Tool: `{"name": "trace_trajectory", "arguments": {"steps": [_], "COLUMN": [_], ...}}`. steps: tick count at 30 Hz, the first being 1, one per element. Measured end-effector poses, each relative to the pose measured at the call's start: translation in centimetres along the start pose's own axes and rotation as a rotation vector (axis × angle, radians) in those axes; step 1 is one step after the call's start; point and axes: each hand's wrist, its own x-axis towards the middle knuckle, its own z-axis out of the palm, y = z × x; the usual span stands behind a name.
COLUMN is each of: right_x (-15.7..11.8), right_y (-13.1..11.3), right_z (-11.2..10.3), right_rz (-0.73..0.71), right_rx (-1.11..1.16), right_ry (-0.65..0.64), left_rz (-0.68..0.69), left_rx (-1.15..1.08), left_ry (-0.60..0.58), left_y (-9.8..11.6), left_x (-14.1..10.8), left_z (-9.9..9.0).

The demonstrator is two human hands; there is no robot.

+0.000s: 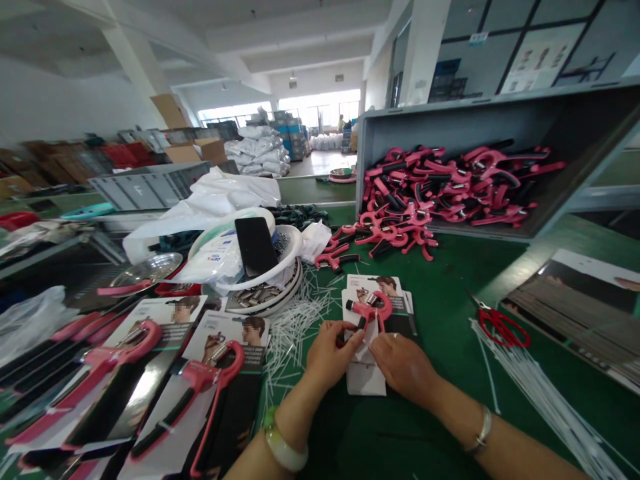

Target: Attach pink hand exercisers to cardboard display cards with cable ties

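My left hand [333,353] and my right hand [403,370] meet at the middle of the green work table [450,427]. A pink-and-black hand grip exerciser [373,312] lies on a printed card [400,321]. My left fingertips pinch its black handle, and my right fingertips press beside them on the card's white lower part. Thin white plastic ties [295,327] lie scattered just left of my left hand. Red-handled scissors [503,328] lie to the right, well away from my right hand.
A grey bin [500,127] at the back right holds many pink exercisers, with more spilled below it. White bowls [285,280] hold a black phone and metal parts. Carded exercisers [170,373] lie stacked at the left. White tie bundles [540,393] lie at the right.
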Motion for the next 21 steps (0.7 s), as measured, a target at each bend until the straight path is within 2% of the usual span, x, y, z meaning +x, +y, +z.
{"name": "trace_trajectory", "arguments": {"steps": [4, 10, 14, 18, 20, 21], "right_x": [0.4, 0.2, -0.1, -0.4, -0.9, -1.4], "right_y": [-0.3, 0.1, -0.1, -0.8, 0.3, 1.4], "right_z": [-0.7, -2.8, -2.9, -2.5, -2.9, -3.3], "right_rz": [-0.017, -0.107, -0.125, -0.108, -0.061, 0.018], "right_rx": [-0.002, -0.067, -0.082, -0.051, -0.024, -0.017], "right_ry": [-0.071, -0.166, -0.175, -0.177, -0.175, -0.173], "left_rz": [-0.091, -0.021, -0.016, 0.008, 0.028, 0.037], "left_rx": [0.131, 0.142, 0.175, 0.247, 0.247, 0.243], "left_ry": [0.041, 0.016, 0.022, 0.048, 0.046, 0.047], "left_y": [1.0, 1.0, 0.9, 0.9, 0.8, 0.7], "left_x": [0.0, 0.0, 0.1, -0.1, -0.3, -0.3], "left_z": [0.3, 0.0, 0.1, 0.5, 0.8, 0.9]}}
